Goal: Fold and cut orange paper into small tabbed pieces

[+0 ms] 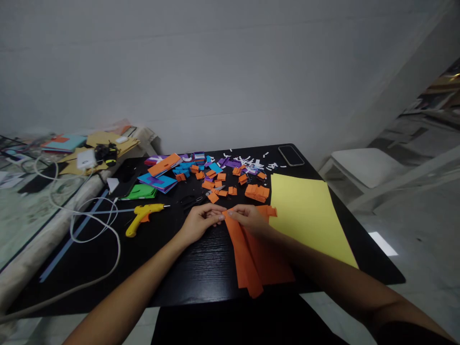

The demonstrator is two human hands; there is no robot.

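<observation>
My right hand is closed on the top end of a folded orange paper strip, thumb on top. My left hand has its thumb and fingertips pinched together at the same end, touching its corner. The strip slants down over a larger orange paper sheet, partly hidden by my right forearm. Just beyond my hands lie small folded orange paper pieces and scissors. A neat stack of orange pieces sits beyond my right hand.
Yellow sheets lie to the right, a phone behind them. White paper scraps litter the back. Left are a yellow glue gun, green paper, blue folded paper and a white cable. A white chair stands right.
</observation>
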